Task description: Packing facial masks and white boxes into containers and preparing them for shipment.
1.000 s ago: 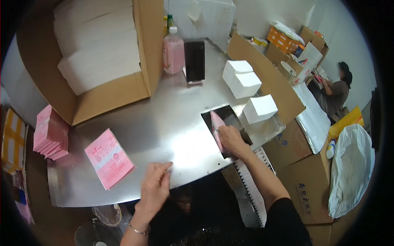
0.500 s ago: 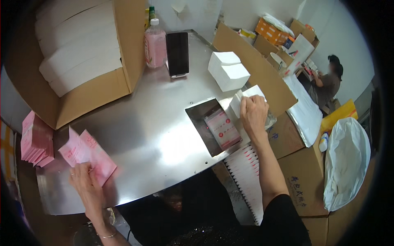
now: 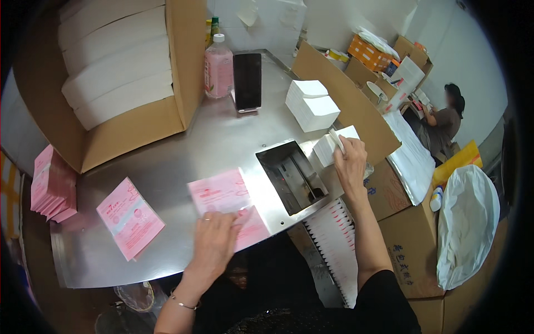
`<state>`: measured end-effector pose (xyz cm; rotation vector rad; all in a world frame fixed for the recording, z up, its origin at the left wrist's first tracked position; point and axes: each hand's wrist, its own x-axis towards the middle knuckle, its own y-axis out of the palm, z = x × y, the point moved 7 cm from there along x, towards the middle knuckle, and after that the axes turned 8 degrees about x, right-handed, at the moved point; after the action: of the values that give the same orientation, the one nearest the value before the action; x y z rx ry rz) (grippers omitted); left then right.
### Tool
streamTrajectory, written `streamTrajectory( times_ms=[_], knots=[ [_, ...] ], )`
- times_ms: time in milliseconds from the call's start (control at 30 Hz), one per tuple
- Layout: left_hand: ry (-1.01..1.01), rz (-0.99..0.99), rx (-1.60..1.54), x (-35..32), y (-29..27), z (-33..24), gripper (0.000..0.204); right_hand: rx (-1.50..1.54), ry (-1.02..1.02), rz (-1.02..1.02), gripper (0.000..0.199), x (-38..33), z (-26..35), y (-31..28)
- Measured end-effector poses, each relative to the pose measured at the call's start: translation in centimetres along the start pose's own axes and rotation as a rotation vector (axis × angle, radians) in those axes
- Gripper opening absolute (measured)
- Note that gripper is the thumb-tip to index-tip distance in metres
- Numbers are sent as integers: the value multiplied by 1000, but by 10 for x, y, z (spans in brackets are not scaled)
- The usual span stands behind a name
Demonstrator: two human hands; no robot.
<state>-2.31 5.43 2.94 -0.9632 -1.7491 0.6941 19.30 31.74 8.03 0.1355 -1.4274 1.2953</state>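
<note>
My left hand [image 3: 216, 239] pinches a flat pink printed sleeve [image 3: 214, 189] over the metal table, just left of the rectangular opening [image 3: 281, 181]. The sleeve is slightly blurred. Farther left, more pink printed sleeves [image 3: 130, 220] lie in a small pile. At the right, my right hand [image 3: 351, 164] closes its thumb and fingers on some white folded tissues [image 3: 337, 139], at the near side of a small white stack [image 3: 325, 151]. A taller stack of white tissues [image 3: 314, 108] stands behind it. Inside the opening a dark slot and metal walls show.
A carton of white tissue bundles [image 3: 119, 61] stands at the back left, near a pile of pink sleeves [image 3: 53, 186]. A phone [image 3: 247, 83] and a pink bottle [image 3: 218, 69] are at the back. Cartons [image 3: 411, 256] and a white bag [image 3: 470, 222] line the right. A person [image 3: 445, 119] sits beyond.
My left hand has moved right from the pile, bringing a pink sleeve beside the opening. The pink pack inside the opening is gone from view. My right hand now grips tissues from the small stack.
</note>
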Motion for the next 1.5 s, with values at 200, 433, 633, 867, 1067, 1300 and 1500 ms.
streamTrajectory(
  times_ms=[200,433,633,867,1067,1300,1500],
  knots=[
    [97,31,-28,0,18,-11,44,282,-576,144,46,-75,135,25],
    [-48,5,192,14,8,-20,71,248,-544,598,26,-78,187,75],
    [-31,64,232,7,2,4,56,463,-478,250,27,-70,165,24],
    [-236,214,297,6,6,-7,52,-189,-139,60,18,-4,15,15],
    [-25,72,496,17,-9,-10,51,-127,7,126,16,-2,1,17],
    [-7,129,420,3,11,-23,40,-19,-38,25,20,-6,4,9],
    [28,59,260,0,9,-25,39,21,33,17,26,-3,-12,10]
  ],
)
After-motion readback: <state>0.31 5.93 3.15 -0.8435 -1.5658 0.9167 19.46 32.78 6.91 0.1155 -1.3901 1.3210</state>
